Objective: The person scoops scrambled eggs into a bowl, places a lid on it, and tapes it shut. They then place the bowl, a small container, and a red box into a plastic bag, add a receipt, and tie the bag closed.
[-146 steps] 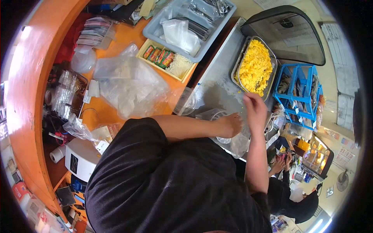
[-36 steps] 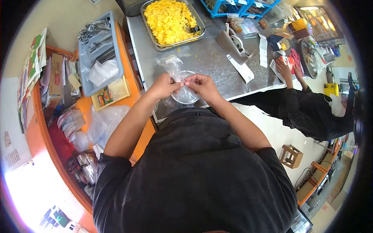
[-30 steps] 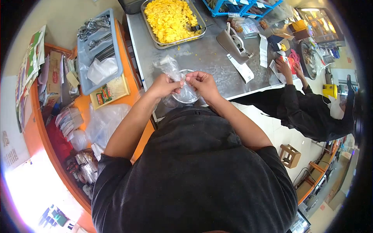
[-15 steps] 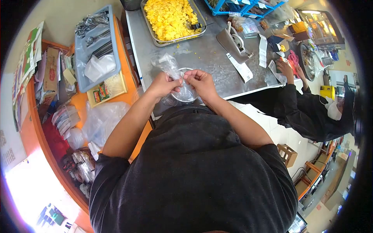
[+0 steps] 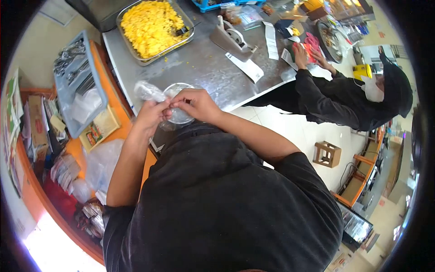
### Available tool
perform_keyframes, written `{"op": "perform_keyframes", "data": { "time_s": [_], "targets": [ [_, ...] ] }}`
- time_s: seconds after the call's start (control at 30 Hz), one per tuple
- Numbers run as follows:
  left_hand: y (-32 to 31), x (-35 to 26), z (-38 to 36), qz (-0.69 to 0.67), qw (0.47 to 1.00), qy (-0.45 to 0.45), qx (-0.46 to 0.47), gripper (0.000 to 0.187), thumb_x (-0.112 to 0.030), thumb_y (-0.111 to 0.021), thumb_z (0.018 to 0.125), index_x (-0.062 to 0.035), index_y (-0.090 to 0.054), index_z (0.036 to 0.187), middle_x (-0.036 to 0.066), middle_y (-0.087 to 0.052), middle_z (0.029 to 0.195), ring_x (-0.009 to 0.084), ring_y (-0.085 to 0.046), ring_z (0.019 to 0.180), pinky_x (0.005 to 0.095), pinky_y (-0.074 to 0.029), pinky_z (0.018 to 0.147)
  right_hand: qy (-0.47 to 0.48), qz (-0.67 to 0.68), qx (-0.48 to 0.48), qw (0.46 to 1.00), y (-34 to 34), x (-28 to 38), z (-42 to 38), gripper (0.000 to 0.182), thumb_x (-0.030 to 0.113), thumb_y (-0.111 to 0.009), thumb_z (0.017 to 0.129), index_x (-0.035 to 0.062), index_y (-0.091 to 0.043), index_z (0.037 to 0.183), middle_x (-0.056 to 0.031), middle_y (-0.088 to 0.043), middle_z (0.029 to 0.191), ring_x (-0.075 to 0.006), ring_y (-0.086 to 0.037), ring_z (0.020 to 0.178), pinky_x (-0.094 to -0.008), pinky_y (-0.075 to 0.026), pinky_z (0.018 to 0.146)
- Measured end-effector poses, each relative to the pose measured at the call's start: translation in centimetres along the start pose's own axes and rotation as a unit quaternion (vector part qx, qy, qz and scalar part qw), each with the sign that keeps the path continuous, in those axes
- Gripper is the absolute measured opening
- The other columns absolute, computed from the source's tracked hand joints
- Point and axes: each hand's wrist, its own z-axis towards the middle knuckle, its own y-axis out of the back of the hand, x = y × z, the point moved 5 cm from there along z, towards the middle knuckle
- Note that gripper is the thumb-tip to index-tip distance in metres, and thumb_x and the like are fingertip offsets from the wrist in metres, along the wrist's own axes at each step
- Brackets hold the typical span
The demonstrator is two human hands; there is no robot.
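Observation:
Near the front left corner of the metal table, both hands pinch a clear plastic bag (image 5: 149, 92). My left hand (image 5: 153, 115) has its fingers closed round the bag, whose bunched end sticks out to the upper left. The fingers of my right hand (image 5: 192, 103) are pinched against the left fingertips on the plastic. Just behind and beneath the hands is a round bowl (image 5: 179, 87) with a pale rim, partly hidden by them. What lies in the bowl is hard to make out.
A glass tray (image 5: 188, 40) of yellow food stands at the table's back left. Behind the bowl are a tape dispenser (image 5: 232, 40) and paper strips (image 5: 247, 68). A blue cutlery tray (image 5: 80, 86) lies at left. A co-worker (image 5: 335, 97) handles something red at right.
The view has swung right, so the table and hands appear further left. Both hands still hold the plastic, and more of the bowl's rim shows behind them.

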Motion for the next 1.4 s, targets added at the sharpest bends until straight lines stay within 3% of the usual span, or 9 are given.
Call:
{"op": "perform_keyframes", "data": {
  "time_s": [0.13,0.33,0.53,0.63,0.73,1.03,1.23,1.33,1.4],
  "targets": [
    [1.0,1.3,0.5,-0.052,0.998,0.027,0.012,0.021,-0.021,-0.065,0.100,-0.0023,-0.066,0.110,-0.001,-0.065,0.083,0.0085,-0.060,0.072,0.0268,-0.051,0.073,0.222,-0.160,0.021,0.962,0.5,2.1,-0.5,0.022,0.004,-0.074,0.080,0.0061,-0.073,0.102,-0.0082,-0.070,0.101,-0.0296,-0.068,0.090,-0.0359,-0.056,0.079],
    [0.4,1.5,-0.2,-0.066,0.997,0.000,-0.043,0.023,-0.014,-0.069,0.097,-0.0006,-0.063,0.115,0.003,-0.067,0.094,0.0108,-0.062,0.078,0.0284,-0.052,0.077,0.247,-0.181,0.012,0.952,0.6,2.0,-0.5,0.010,0.013,-0.070,0.085,0.0079,-0.069,0.094,-0.0059,-0.067,0.092,-0.0272,-0.066,0.087,-0.0393,-0.054,0.077],
    [-1.4,0.9,-1.3,0.085,0.979,-0.151,-0.112,0.026,-0.011,-0.070,0.097,0.0070,-0.063,0.114,0.014,-0.069,0.106,0.0181,-0.068,0.096,0.0327,-0.055,0.082,0.021,-0.029,-0.008,0.999,1.0,0.1,-0.9,0.014,0.018,-0.073,0.091,0.0056,-0.068,0.087,-0.0099,-0.066,0.083,-0.0277,-0.066,0.081,-0.0377,-0.053,0.070],
    [-1.9,1.6,-1.3,0.154,0.966,-0.143,-0.147,0.022,-0.012,-0.070,0.097,0.0057,-0.066,0.109,0.014,-0.070,0.107,0.0190,-0.068,0.096,0.0335,-0.054,0.083,-0.060,0.043,-0.025,0.997,1.5,-0.6,-1.1,0.012,0.013,-0.076,0.089,0.0031,-0.069,0.088,-0.0096,-0.068,0.086,-0.0244,-0.067,0.077,-0.0342,-0.052,0.068],
    [-2.5,1.1,-1.8,0.311,0.889,-0.285,-0.177,0.020,-0.008,-0.068,0.097,0.0058,-0.067,0.111,0.011,-0.073,0.097,0.0185,-0.073,0.086,0.0306,-0.057,0.079,-0.076,0.094,-0.003,0.993,1.7,0.3,-1.2,0.013,0.012,-0.076,0.088,0.0030,-0.067,0.086,-0.0084,-0.068,0.085,-0.0228,-0.067,0.079,-0.0348,-0.051,0.069],
    [-4.3,-0.3,-1.7,0.343,0.862,-0.322,-0.191,0.016,-0.009,-0.075,0.087,-0.0034,-0.060,0.090,0.004,-0.064,0.078,0.0145,-0.061,0.072,0.0332,-0.048,0.065,0.025,0.006,-0.033,0.999,2.4,2.2,-1.3,0.010,0.004,-0.069,0.091,0.0008,-0.061,0.090,-0.0090,-0.064,0.081,-0.0222,-0.063,0.081,-0.0358,-0.050,0.072],
    [-5.7,-0.6,-2.1,0.310,0.889,-0.295,-0.163,0.019,-0.008,-0.072,0.087,-0.0046,-0.053,0.086,0.004,-0.053,0.073,0.0137,-0.054,0.070,0.0305,-0.044,0.065,-0.218,0.140,0.063,0.964,1.4,-0.9,-2.0,0.008,0.004,-0.061,0.098,0.0021,-0.059,0.090,-0.0035,-0.062,0.081,-0.0097,-0.060,0.077,-0.0293,-0.050,0.071],
    [-5.4,-0.1,-1.9,0.339,0.867,-0.344,-0.121,0.018,-0.009,-0.071,0.090,-0.0067,-0.054,0.086,-0.001,-0.053,0.075,0.0101,-0.053,0.072,0.0296,-0.043,0.064,-0.218,0.228,0.076,0.946,2.3,-3.1,-2.2,0.008,0.006,-0.062,0.100,0.0038,-0.061,0.092,-0.0021,-0.065,0.084,-0.0087,-0.061,0.078,-0.0267,-0.051,0.072],
    [-5.3,-0.9,-2.4,0.403,0.827,-0.369,-0.129,0.017,-0.009,-0.073,0.088,-0.0059,-0.059,0.096,0.002,-0.057,0.092,0.0140,-0.058,0.089,0.0312,-0.047,0.078,-0.249,0.241,0.014,0.938,5.8,-4.6,-2.5,0.010,0.013,-0.066,0.099,0.0035,-0.063,0.095,-0.0017,-0.066,0.086,-0.0102,-0.064,0.081,-0.0275,-0.052,0.075]
  ]
}}
